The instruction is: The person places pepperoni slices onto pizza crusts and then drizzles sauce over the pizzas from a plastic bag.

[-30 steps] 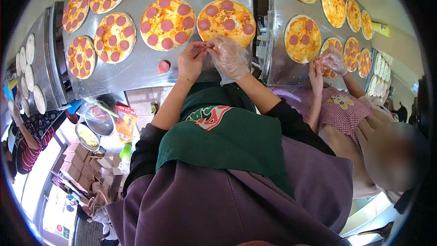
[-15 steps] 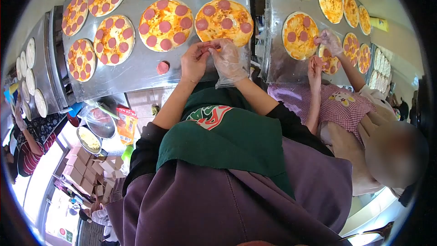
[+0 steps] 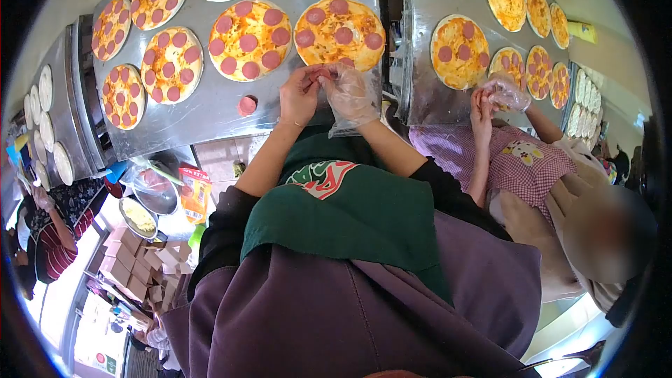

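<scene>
A: Quick, what just changed at the wearer's hands?

B: Not much. The bare left hand (image 3: 298, 98) and the right hand in a loose clear plastic glove (image 3: 346, 96) are together, fingertips pinched on a thin pink sausage piece (image 3: 320, 73). One slice or several, can't tell; fingers hide most of it.

A: Where exactly?

B: By the near edge of a round, orange-and-yellow cheese-topped pizza with five pink slices (image 3: 358, 26), over a shiny grey metal table (image 3: 189, 120). Touching the pizza or not, can't tell. A short, round pink sausage stack (image 3: 246, 106) sits on the metal, left of the left hand, apart from it.

A: Meaning for the work?

B: My read: mid-separation. The piece is in the fingers, not laid down; count stays at five, same as the earlier frames. The similar pizza to its left (image 3: 260, 26) carries clearly more.

A: Other differences from half a second ago?

B: Right side, yes. The co-worker's round cheese-topped pizza (image 3: 448, 75) now shows a fourth pink slice (image 3: 484, 59) at its edge. The co-worker's hand in clear plastic (image 3: 505, 92) is back from there, near their bare hand (image 3: 481, 108). Far left, another worker's hand (image 3: 43, 201) sits lower.
</scene>
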{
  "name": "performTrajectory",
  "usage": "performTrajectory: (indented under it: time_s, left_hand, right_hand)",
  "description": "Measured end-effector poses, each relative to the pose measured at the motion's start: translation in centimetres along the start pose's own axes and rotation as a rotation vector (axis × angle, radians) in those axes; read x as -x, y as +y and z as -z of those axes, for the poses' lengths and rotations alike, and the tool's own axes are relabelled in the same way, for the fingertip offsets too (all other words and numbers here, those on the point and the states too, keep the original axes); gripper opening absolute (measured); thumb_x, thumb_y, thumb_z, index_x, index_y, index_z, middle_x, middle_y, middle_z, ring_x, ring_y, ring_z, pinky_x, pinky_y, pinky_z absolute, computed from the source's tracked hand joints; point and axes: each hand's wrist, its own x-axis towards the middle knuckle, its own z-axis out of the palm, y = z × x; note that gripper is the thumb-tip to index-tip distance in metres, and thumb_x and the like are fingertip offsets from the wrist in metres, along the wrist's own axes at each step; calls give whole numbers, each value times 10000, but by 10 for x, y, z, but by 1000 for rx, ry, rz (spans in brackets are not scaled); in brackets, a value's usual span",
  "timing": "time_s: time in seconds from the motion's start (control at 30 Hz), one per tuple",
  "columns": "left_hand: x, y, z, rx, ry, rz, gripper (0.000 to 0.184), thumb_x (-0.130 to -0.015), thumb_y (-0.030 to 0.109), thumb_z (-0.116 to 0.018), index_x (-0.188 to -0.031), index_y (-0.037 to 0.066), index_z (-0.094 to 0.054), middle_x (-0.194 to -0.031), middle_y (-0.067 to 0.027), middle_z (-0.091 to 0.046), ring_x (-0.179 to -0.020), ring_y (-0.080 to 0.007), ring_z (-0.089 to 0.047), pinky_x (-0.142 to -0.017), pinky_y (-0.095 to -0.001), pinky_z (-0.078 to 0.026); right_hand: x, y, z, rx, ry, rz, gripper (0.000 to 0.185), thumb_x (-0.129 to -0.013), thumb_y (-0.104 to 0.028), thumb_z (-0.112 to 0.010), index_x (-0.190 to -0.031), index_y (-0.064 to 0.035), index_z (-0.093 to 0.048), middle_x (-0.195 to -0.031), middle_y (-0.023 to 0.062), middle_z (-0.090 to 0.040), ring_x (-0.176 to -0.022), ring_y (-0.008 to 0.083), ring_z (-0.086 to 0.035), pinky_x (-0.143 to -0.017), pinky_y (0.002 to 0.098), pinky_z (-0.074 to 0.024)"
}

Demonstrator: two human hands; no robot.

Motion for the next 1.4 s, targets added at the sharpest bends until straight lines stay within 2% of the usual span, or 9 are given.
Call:
performTrajectory:
  time_s: [0.33, 0.57, 0.63, 0.73, 0.9, 1.0, 1.23, 1.33, 1.4]
  left_hand:
    - [-1, 10, -4, 77, -42, 94, 363, -853, -132, -607, -1199, -27, -587, -1114, -133, -683, -1050, -188, -674, -910, -295, -544]
    - [-7, -4, -2, 282, -38, 100, 381, -840, -139, -570, -1208, -43, -572, -1141, -132, -670, -1023, -200, -676, -908, -290, -542]
    - [-10, -5, 5, 386, -66, 137, 391, -862, -71, -561, -1253, -55, -548, -1221, -122, -635, -1083, -185, -641, -963, -267, -506]
    - [-17, -1, 16, 390, -56, 243, 356, -909, 15, -590, -1258, -44, -550, -1204, -131, -637, -1047, -186, -650, -909, -275, -537]
    - [-23, -2, 11, 295, 42, 250, 344, -921, -42, -590, -1262, -40, -547, -1141, -126, -654, -1032, -185, -649, -854, -307, -586]
    - [-25, -7, 12, 316, 43, 215, 369, -922, -50, -592, -1287, -30, -542, -1146, -126, -649, -1038, -185, -648, -864, -315, -586]
    - [-23, -11, 15, 240, 21, 229, 401, -916, -71, -581, -1312, -11, -545, -1196, -132, -629, -1054, -197, -653, -897, -298, -569]
    - [-22, -9, 15, 314, 13, 236, 370, -918, -72, -578, -1283, -14, -566, -1185, -132, -631, -1030, -195, -662, -886, -298, -573]
    - [-23, -9, 16, 291, 3, 215, 352, -913, -79, -580, -1259, -21, -556, -1181, -129, -622, -1030, -202, -661, -886, -308, -578]
  right_hand:
    - [-2, -2, 12, -134, -137, -272, 160, -858, -141, -685, -945, -8, -667, -839, 160, -693, -790, 281, -679, -731, 399, -521]
    - [-9, 3, 20, -255, -174, -133, 169, -896, -100, -634, -1021, 11, -652, -880, 137, -693, -802, 248, -668, -737, 369, -512]
    - [-10, 6, 21, -238, -203, -191, 163, -918, -100, -613, -1028, 10, -661, -895, 129, -699, -806, 239, -672, -742, 355, -517]
    - [-17, -3, 36, -291, -267, -352, 188, -931, -133, -612, -1050, 1, -670, -880, 123, -705, -817, 236, -680, -752, 351, -524]
    - [-49, -1, 58, -219, -107, -443, 185, -923, -166, -619, -1008, -22, -699, -878, 135, -721, -828, 245, -697, -760, 355, -535]
    - [-80, 49, 61, 270, 69, -90, 155, -868, -131, -627, -974, -60, -716, -924, 159, -715, -858, 319, -690, -786, 399, -535]
    - [-123, 60, 70, 310, 76, -190, 198, -859, -237, -653, -975, -90, -717, -894, 132, -709, -873, 314, -673, -806, 431, -520]
    - [-128, 57, 76, 610, 21, -116, 225, -843, -247, -666, -1026, -122, -704, -966, 108, -698, -932, 294, -660, -837, 427, -507]
    - [-121, 47, 80, 844, 139, -55, 265, -804, -231, -694, -1052, -140, -685, -1055, 79, -678, -1020, 277, -628, -874, 427, -486]
